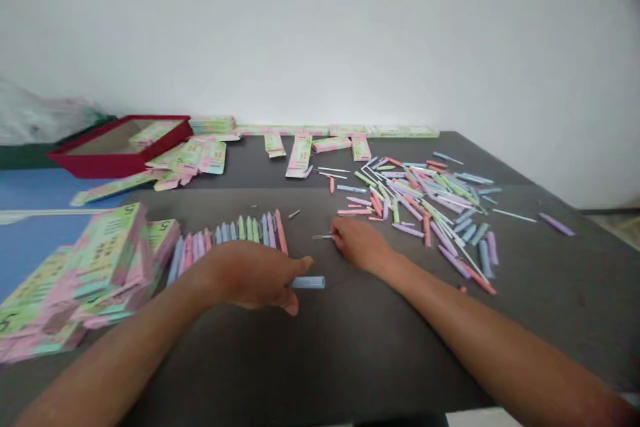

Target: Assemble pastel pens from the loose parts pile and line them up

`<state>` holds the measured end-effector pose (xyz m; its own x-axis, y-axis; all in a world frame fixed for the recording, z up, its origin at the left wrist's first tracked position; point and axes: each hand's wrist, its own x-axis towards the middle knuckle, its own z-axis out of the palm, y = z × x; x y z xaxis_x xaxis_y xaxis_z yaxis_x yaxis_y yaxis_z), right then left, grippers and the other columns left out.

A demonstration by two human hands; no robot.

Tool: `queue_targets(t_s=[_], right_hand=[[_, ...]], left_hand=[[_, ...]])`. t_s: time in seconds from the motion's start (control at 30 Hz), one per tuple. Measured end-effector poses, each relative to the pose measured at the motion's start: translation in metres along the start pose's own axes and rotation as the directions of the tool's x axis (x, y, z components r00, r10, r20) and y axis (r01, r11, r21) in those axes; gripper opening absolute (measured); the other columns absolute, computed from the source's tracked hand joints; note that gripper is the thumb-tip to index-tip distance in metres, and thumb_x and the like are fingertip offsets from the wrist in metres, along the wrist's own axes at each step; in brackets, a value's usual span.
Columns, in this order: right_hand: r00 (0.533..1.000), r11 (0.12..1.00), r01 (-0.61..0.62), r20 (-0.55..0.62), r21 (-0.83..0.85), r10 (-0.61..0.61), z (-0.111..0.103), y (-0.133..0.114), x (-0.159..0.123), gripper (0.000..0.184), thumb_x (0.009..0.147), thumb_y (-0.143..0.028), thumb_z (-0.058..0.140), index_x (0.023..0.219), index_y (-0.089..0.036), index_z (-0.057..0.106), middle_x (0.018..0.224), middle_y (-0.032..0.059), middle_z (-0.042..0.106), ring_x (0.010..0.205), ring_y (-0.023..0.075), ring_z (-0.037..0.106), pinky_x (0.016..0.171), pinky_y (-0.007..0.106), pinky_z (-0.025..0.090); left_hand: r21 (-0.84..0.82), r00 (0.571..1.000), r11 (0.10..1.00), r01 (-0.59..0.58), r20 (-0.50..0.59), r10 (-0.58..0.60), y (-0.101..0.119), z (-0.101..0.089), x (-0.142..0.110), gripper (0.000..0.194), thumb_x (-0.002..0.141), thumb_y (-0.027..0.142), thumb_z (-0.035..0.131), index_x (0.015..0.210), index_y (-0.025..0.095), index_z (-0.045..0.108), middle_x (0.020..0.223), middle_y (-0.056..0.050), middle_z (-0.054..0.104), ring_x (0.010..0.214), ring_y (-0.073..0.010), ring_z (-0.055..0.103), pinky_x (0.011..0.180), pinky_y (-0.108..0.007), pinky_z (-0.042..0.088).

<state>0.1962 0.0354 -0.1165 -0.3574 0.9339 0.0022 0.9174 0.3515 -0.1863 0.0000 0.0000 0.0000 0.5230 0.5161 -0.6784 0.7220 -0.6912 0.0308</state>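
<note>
My left hand [245,273] is closed on a light blue pen barrel [310,282], whose hollow end points right past the fingertips. A little farther off, the fingers of my right hand [357,241] pinch a thin blue pen part with a metallic tip [323,237] that points left; the rest of it is hidden in the fingers. Just beyond my left hand lies a row of pastel pens [250,229] side by side. A small metallic piece [294,213] rests right of the row. My two hands are apart.
Loose pen barrels, caps and white refills [415,197] lie scattered at the right. Stacked printed cartons [105,247] stand at the left. Behind are a red box [100,163], flattened cartons [213,157] and more cartons [300,155] near the wall.
</note>
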Motion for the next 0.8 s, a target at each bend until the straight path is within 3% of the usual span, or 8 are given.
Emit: queue_targets(t_s=[0.3,0.53,0.67,0.8], right_hand=[[1.000,0.999,-0.021,0.014,-0.036,0.021,-0.004,-0.005,-0.002,0.014,0.092,-0.029,0.045,0.096,-0.022,0.056,0.097,0.0053,0.064,0.084,0.0209,0.060,0.061,0.028,0.035],[0.999,1.000,0.008,-0.047,-0.016,-0.009,0.001,-0.009,-0.002,0.011,0.091,-0.028,0.048,0.096,-0.021,0.055,0.098,0.0052,0.060,0.082,0.0195,0.059,0.061,0.028,0.036],[0.994,0.997,0.082,-0.068,0.007,-0.081,0.005,-0.009,-0.002,0.013,0.090,-0.020,0.049,0.101,-0.018,0.055,0.108,0.0087,0.055,0.086,0.0181,0.057,0.068,0.028,0.039],[0.989,0.990,0.131,-0.064,-0.044,-0.134,0.010,-0.010,-0.001,0.014,0.091,-0.011,0.042,0.096,-0.015,0.055,0.100,0.0102,0.056,0.089,0.0196,0.055,0.073,0.029,0.039]], left_hand=[[-0.007,1.000,1.000,0.023,0.001,-0.023,0.003,-0.002,-0.004,0.067,0.087,0.044,0.055,0.145,0.020,0.034,0.105,-0.019,0.071,0.090,-0.0318,0.068,0.065,-0.033,0.050],[-0.003,0.999,1.000,0.028,-0.039,-0.028,0.003,0.002,-0.003,0.064,0.084,0.045,0.056,0.143,0.022,0.040,0.098,-0.017,0.073,0.085,-0.0305,0.069,0.060,-0.030,0.049],[-0.004,0.999,1.000,0.015,-0.046,-0.015,0.004,0.002,-0.004,0.064,0.085,0.042,0.057,0.143,0.022,0.039,0.096,-0.015,0.074,0.082,-0.0287,0.070,0.058,-0.028,0.049],[0.004,1.000,1.000,0.023,-0.015,-0.023,0.007,-0.002,-0.006,0.065,0.085,0.043,0.057,0.144,0.021,0.038,0.099,-0.016,0.073,0.085,-0.0307,0.069,0.061,-0.031,0.049]])
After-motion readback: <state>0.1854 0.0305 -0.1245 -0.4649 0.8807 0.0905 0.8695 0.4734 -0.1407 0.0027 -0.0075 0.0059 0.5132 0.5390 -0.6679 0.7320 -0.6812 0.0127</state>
